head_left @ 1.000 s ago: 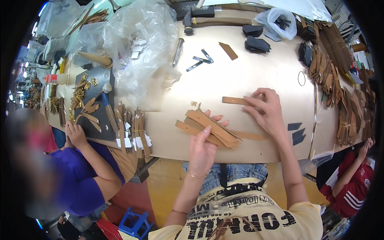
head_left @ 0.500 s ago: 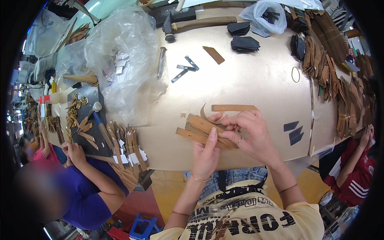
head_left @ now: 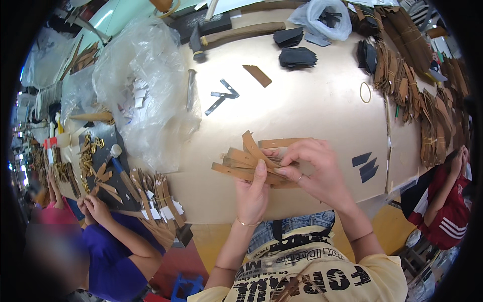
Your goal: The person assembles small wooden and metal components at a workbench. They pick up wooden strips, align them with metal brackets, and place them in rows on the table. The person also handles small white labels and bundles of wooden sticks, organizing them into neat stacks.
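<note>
A fanned bunch of tan leather strips (head_left: 236, 163) is held over the near middle of the table. My left hand (head_left: 253, 194) grips it from below, with the thumb pressed on top and fingers behind. My right hand (head_left: 317, 168) pinches the right side of the bunch between thumb and fingertips, near one strip that stands out at an angle. A single leather strip (head_left: 287, 142) lies flat on the table just beyond the hands. To the right of my right hand lie several small dark slanted pieces (head_left: 369, 171).
Farther off are a hammer (head_left: 241, 36), dark metal pieces (head_left: 221, 94), a brown leather piece (head_left: 257, 75) and stacked black pieces (head_left: 298, 58). Plastic bags (head_left: 146, 100) cover the left side. Bundled brown strips (head_left: 402, 80) line the right. Co-workers sit on both sides.
One strip in the bunch has swung outward and the strips are spread wider. Both hands stay close to where they were. The view has shifted slightly.
</note>
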Available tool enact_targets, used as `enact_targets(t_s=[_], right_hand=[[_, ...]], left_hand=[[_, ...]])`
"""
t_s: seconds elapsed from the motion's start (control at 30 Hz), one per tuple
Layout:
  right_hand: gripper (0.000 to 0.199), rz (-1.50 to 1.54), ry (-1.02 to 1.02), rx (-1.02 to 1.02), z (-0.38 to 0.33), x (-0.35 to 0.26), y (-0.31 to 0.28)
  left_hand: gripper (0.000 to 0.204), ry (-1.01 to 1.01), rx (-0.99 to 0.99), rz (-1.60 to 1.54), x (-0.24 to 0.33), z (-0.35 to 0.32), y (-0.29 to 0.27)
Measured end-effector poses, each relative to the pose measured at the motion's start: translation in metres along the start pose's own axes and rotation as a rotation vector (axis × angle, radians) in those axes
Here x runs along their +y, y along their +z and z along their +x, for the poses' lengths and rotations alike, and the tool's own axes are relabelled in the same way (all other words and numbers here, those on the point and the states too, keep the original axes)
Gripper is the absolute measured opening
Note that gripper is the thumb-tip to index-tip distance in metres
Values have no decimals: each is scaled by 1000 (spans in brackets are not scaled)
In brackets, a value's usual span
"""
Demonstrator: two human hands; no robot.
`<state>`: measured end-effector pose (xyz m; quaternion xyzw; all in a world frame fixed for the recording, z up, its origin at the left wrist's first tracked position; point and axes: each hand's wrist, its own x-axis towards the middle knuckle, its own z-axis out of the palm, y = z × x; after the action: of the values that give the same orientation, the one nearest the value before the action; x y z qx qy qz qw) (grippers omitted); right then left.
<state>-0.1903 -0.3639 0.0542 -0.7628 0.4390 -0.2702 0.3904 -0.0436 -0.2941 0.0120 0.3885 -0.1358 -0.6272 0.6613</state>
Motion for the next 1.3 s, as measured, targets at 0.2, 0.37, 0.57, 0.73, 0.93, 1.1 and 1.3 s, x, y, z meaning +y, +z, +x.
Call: enact_targets(t_s=[0.2, 0.37, 0.57, 0.73, 0.93, 1.1, 1.3], right_hand=[[15, 515, 352, -213, 18, 19, -10], [16, 430, 479, -335, 48, 49, -20], [15, 137, 386, -353, 55, 52, -34], [14, 341, 374, -410, 52, 43, -42], [16, 446, 57, -665, 11, 26, -40], [13, 90, 122, -503, -14, 39, -37], [14, -20, 170, -362, -32, 40, -46]], left_hand=[[27, -48, 199, 21, 1, 7, -7], [28, 6, 257, 1, 13, 1, -17], [28, 108, 284, 18, 32, -7, -40], [32, 130, 296, -51, 40, -16, -48], [38, 187, 171, -221, 55, -34, -50], [39, 168, 160, -153, 53, -42, -47], [39, 75, 194, -131, 39, -46, -38]])
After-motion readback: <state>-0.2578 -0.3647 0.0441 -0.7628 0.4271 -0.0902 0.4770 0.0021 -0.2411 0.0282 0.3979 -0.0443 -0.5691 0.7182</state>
